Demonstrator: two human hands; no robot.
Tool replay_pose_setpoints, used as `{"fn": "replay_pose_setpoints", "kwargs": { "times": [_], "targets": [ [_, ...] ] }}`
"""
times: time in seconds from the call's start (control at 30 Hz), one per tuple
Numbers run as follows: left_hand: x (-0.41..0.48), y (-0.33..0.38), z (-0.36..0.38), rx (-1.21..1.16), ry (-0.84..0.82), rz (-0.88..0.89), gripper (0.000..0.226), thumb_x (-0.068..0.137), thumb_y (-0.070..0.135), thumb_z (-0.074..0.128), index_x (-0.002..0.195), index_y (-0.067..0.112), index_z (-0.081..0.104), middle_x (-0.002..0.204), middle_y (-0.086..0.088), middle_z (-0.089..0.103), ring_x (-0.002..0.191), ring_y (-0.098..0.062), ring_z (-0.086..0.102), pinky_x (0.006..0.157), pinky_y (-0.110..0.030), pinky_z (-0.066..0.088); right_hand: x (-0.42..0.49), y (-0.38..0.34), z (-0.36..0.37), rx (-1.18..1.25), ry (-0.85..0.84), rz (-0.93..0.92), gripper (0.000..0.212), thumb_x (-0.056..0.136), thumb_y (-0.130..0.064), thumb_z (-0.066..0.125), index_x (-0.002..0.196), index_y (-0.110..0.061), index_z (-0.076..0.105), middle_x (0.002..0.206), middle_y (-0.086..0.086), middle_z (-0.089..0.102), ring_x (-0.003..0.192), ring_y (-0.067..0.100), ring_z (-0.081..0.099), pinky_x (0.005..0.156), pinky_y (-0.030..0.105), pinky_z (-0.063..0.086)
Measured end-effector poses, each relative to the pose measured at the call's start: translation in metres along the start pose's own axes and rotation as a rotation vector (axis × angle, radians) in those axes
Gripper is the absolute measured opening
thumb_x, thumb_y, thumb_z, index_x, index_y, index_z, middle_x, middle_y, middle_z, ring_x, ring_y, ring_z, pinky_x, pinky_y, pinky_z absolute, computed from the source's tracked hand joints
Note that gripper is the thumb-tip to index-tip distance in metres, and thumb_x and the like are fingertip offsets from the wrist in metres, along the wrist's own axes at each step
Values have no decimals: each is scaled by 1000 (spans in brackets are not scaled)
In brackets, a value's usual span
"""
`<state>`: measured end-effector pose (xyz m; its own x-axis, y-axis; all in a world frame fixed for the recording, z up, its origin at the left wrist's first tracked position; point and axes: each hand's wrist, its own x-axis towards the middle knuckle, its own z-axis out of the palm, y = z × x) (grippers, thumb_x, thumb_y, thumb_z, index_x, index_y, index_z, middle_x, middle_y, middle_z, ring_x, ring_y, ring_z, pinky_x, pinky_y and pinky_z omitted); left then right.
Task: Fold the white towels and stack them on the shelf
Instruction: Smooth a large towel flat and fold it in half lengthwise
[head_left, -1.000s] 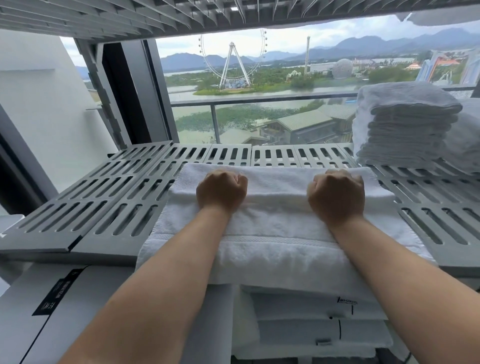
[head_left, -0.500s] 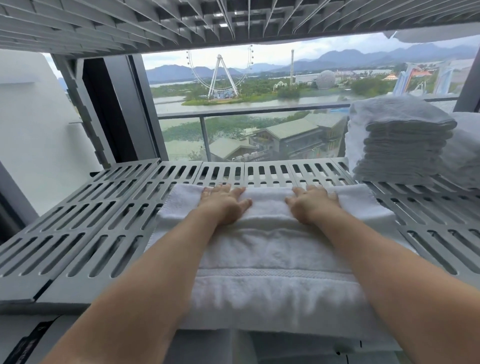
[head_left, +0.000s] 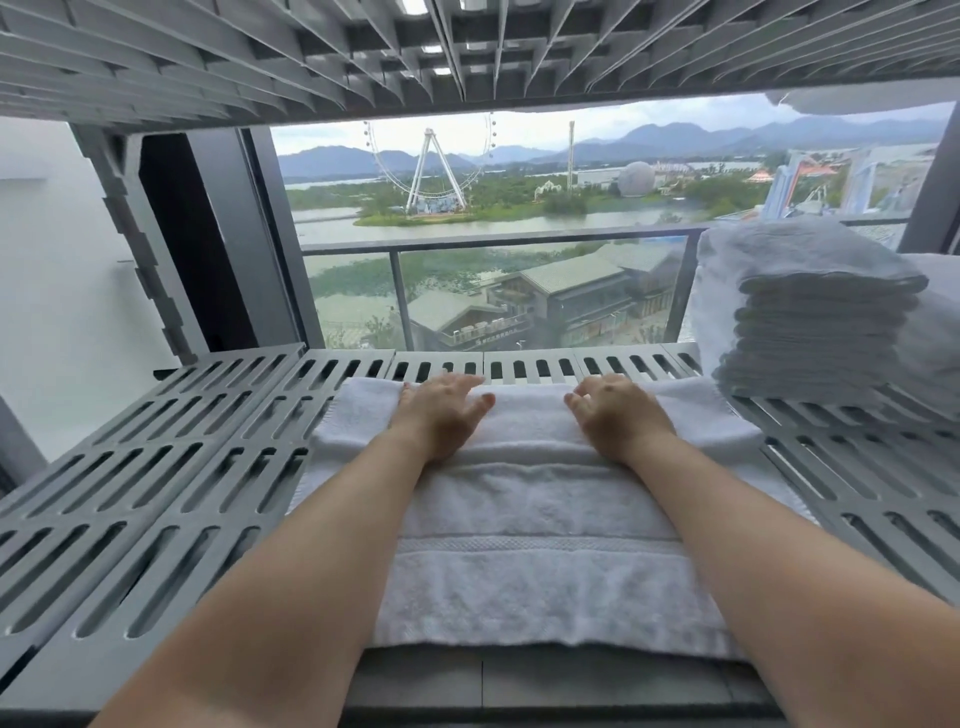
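Observation:
A folded white towel (head_left: 535, 519) lies flat on the grey slatted shelf (head_left: 156, 488), reaching from the shelf's front edge almost to its back. My left hand (head_left: 441, 413) rests palm down on the towel's far part, fingers spread and straight. My right hand (head_left: 613, 415) lies flat beside it on the same towel, a little to the right. Neither hand grips the cloth. On the shelf at the right stands a tall stack of folded towels (head_left: 810, 312).
Another slatted shelf (head_left: 467, 47) hangs close overhead. Behind the shelf is a window with a glass balcony railing (head_left: 498, 244). A dark frame post (head_left: 208, 244) stands at the back left. More white towelling (head_left: 935, 322) sits at the far right edge.
My hands went from fists on the towel to flat palms and slid toward the shelf's back. The towel now lies deeper on the shelf, and my view has moved closer.

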<state>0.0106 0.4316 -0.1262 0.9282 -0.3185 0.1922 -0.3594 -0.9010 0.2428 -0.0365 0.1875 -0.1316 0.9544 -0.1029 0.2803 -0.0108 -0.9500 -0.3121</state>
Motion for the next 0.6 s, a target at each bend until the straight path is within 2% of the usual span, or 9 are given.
{"fn": "replay_pose_setpoints", "kwargs": {
  "times": [0.07,0.13,0.2,0.23,0.3,0.4,0.5,0.6],
  "targets": [
    [-10,0,-4,-12,76,31,50,101,56,31,139,31,52,149,1,50,134,-21,47,111,-50,37,-4,1,-3,-88,-53,79,47,100,-50,33,124,-19,59,130,12,58,119,30,52,101,44,40],
    [-18,-2,-7,128,44,-107,51,101,53,27,137,29,54,146,-4,52,131,-25,48,109,-51,37,-11,4,-7,-173,-124,258,55,98,-53,29,139,-22,49,148,13,45,136,31,40,111,51,28],
    [-26,-1,-9,248,-68,-383,59,101,56,18,151,30,37,161,-12,31,148,-36,27,118,-64,15,-20,8,-13,-196,-199,420,63,97,-56,25,152,-25,33,162,12,25,149,33,19,118,58,12],
    [-31,2,-12,267,-123,-484,63,101,58,14,157,32,24,166,-12,16,152,-40,11,116,-69,3,-24,10,-17,-194,-225,461,66,97,-58,25,154,-26,27,165,12,17,152,35,12,119,61,6],
    [-41,10,-17,265,-187,-566,66,100,62,11,159,34,10,168,-13,0,152,-44,-5,113,-74,-5,-31,13,-24,-185,-262,479,68,97,-60,24,156,-27,23,166,13,10,152,36,6,119,62,1],
    [-57,26,-23,255,-178,-581,67,101,60,16,160,28,16,167,-17,4,152,-45,-1,114,-74,0,-47,16,-34,-168,-248,422,66,97,-60,27,153,-24,30,163,14,20,150,37,16,120,57,8],
    [-78,47,-19,248,-104,-460,62,103,55,23,152,20,37,163,-16,24,150,-39,19,118,-65,14,-72,12,-36,-90,-145,246,54,99,-49,35,142,-19,46,149,17,42,136,36,39,115,50,28],
    [-104,66,-12,224,-62,-357,53,102,49,30,140,18,49,148,-16,44,136,-36,40,112,-57,33,-106,-1,-37,27,-91,53,39,98,-37,47,128,-15,58,130,15,56,118,33,53,106,45,42]
  ]
}}
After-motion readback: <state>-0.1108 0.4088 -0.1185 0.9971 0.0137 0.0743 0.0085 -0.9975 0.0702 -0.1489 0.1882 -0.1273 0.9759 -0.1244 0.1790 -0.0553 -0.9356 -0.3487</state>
